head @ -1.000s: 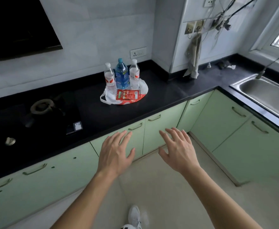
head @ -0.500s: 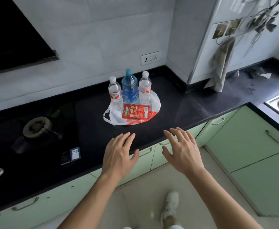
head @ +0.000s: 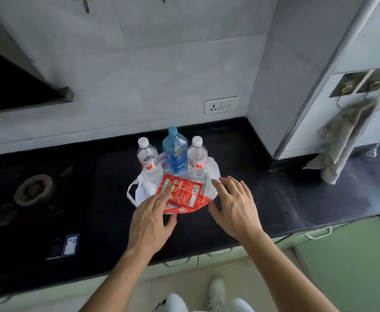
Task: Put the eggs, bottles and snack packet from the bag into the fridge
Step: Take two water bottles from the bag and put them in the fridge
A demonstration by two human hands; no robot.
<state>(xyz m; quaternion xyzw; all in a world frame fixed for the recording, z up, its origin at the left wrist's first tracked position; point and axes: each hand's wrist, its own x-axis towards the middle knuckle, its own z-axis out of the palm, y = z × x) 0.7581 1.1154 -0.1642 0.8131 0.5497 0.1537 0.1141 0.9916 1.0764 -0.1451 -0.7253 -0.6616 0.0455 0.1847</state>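
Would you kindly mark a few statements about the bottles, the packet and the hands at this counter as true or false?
1. The blue bottle stands between the left clear bottle and the right clear bottle. True.
2. The packet lies behind the bottles. False: it lies in front of them, on the bag.
3. The right hand grips a bottle. False: it is open and holds nothing.
4. The left hand reaches over the packet's near left corner. True.
5. All three bottles are capped and upright. True.
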